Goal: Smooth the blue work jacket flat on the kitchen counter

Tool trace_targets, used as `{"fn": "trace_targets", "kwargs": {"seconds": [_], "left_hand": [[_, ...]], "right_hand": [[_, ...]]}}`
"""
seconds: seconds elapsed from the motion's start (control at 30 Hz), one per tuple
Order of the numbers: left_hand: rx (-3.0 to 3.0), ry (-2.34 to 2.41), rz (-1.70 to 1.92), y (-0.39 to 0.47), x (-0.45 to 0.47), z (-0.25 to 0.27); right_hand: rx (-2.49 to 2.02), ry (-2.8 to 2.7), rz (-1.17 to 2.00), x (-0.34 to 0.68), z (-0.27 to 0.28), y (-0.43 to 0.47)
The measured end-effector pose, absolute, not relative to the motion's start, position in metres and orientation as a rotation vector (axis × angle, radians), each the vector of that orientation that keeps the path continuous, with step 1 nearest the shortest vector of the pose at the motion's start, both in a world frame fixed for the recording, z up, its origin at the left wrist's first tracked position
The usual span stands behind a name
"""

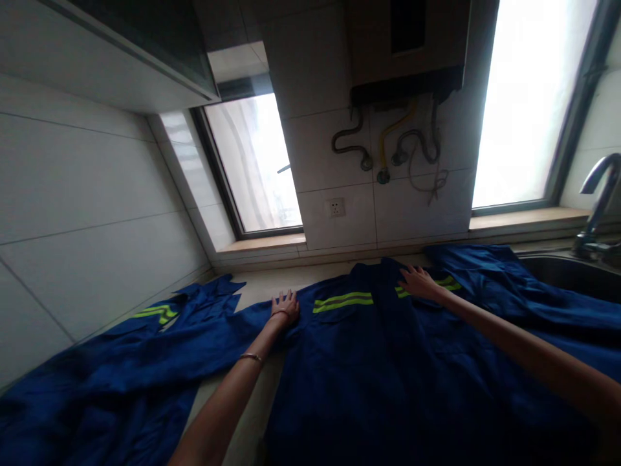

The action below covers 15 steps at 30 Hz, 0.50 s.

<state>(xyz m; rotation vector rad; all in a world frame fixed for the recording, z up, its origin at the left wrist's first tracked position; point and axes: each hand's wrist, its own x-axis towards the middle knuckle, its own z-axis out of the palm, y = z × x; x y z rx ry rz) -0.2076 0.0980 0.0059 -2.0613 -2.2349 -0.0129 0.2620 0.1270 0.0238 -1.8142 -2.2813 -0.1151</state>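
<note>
A blue jacket (pixel 369 362) with yellow-green stripes (pixel 343 301) lies spread face-up on the bench (pixel 259 288), its collar toward the tiled wall. The left hand (pixel 285 307) rests flat at the shoulder seam where the sleeve (pixel 160 349) runs off to the left; its fingers (pixel 291 298) are spread and grip nothing. The right hand (pixel 418 282) presses palm-down near the collar on the other chest stripe, fingers also open and holding nothing.

The step looks like smoothing the cloth flat. To do it well, I judge both palms should stay flat and sweep outward from the middle, so wrinkles move toward the hems rather than bunching. The right side drapes near the sink (pixel 572 272) and tap (pixel 599 194), so keeping fabric out of the basin matters.
</note>
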Motion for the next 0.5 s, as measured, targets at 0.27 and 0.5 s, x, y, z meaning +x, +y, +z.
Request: {"fn": "trace_targets", "kwargs": {"seconds": [0.27,0.5], "left_hand": [[-2.316,-1.967,0.009,0.066,-0.115,0.017],[-2.634,-1.851,0.073,0.055,-0.085,-0.003]], "right_hand": [[-1.841,-2.183,-0.214,0.299,-0.009,0.059],[-1.981,-2.188,0.061,0.286,-0.025,0.077]]}}
